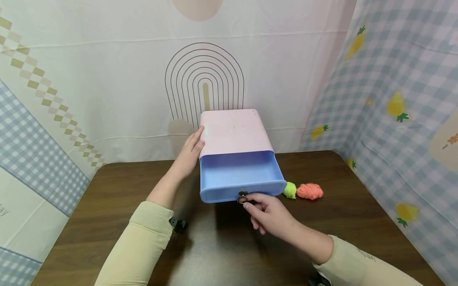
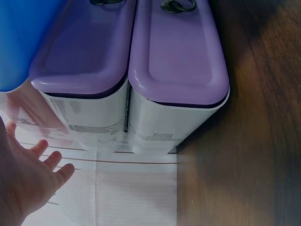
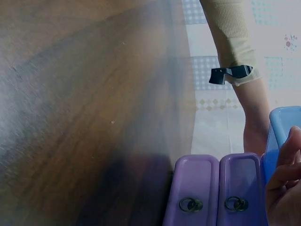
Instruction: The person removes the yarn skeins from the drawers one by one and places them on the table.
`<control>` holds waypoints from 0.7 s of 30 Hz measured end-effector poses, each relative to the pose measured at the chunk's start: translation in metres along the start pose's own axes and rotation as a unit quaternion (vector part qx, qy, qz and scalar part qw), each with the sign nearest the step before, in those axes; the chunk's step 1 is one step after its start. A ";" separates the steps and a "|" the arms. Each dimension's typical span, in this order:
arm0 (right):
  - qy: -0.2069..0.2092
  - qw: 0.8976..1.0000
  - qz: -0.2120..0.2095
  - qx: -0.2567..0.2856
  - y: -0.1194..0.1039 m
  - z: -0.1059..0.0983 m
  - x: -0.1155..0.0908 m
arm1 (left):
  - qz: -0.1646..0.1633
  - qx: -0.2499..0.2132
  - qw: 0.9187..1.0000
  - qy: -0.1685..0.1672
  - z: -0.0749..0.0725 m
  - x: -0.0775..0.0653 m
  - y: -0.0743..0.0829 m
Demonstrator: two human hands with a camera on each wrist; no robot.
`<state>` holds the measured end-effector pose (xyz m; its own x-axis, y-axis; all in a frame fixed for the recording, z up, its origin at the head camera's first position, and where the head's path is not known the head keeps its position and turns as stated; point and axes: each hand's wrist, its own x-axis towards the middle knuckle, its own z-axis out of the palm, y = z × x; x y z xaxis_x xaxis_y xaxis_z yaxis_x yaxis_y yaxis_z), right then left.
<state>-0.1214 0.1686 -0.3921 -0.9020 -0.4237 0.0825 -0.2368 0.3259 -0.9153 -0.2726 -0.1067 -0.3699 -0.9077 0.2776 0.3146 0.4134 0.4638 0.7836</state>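
A small chest of drawers has a pink top casing (image 1: 234, 131), and its blue drawer (image 1: 237, 171) is pulled out with the inner floor showing. My right hand (image 1: 270, 214) pinches the ring pull (image 1: 243, 199) on the drawer's front between thumb and forefinger. Against the casing's left side rests my left hand (image 1: 187, 157), fingers stretched out along it. Below the blue drawer, two purple drawers, an upper one (image 2: 87, 52) and a lower one (image 2: 176, 52), sit pushed in, each with a ring pull. In the right wrist view the blue drawer (image 3: 284, 120) juts out past them.
Balls of yarn, one green (image 1: 290, 190) and one coral (image 1: 310, 191), lie right of the chest on the dark wooden table (image 1: 125, 190). A printed cloth (image 1: 118, 79) hangs behind, and a checked cloth (image 1: 400, 119) hangs along the right side.
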 end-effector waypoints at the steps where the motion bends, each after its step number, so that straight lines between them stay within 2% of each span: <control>1: 0.002 1.000 -0.001 0.001 0.000 -0.001 0.002 | 0.000 0.001 1.000 0.001 0.000 0.000 0.000; 10: 0.029 1.000 -0.003 0.003 0.008 -0.004 0.023 | 0.011 -0.005 1.000 0.001 0.001 0.000 0.001; 21: 0.048 0.998 -0.007 0.026 0.011 -0.009 0.058 | 0.006 -0.006 1.000 0.004 0.001 0.002 -0.001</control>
<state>-0.1792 0.1555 -0.3938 -0.9295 -0.3447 0.1309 -0.2331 0.2744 -0.9329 -0.2743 -0.1061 -0.3703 -0.9033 0.2762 0.3282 0.4234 0.4503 0.7861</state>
